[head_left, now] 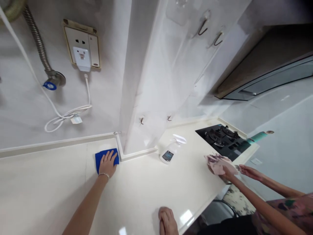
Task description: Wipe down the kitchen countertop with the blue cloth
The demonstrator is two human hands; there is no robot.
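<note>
Hand, left: the person's left hand [107, 164] is lying flat and open, with the fingers spread, and it is pressing down on a soft blue cloth [98, 160]. A thin silver bangle [104, 175] is sitting on the wrist.

Hand, right: the person's right hand [167, 222] is resting on a smooth cream bench [49, 189] at the bottom edge of the view. It is not holding anything that shows, and it is too cut off to tell if it is open or closed.

Cloth: the soft blue cloth is lying on the smooth cream bench, just touching a low white edge strip [137, 154] in the corner by the wall.

Bench things: a white spray bottle with a dark label [168, 155] is sitting between the soft blue cloth and a black gas hob [225, 140].

Co-worker: a co-worker's hand [227, 174] is gripping a crumpled pink cloth [218, 164] near the black gas hob. The co-worker's other hand [249, 171] is stretching out open, just beside it.

Wall: a white plug [81, 58] is sitting in a wall socket [81, 40], and a white cord [66, 116] is hanging down below it.
</note>
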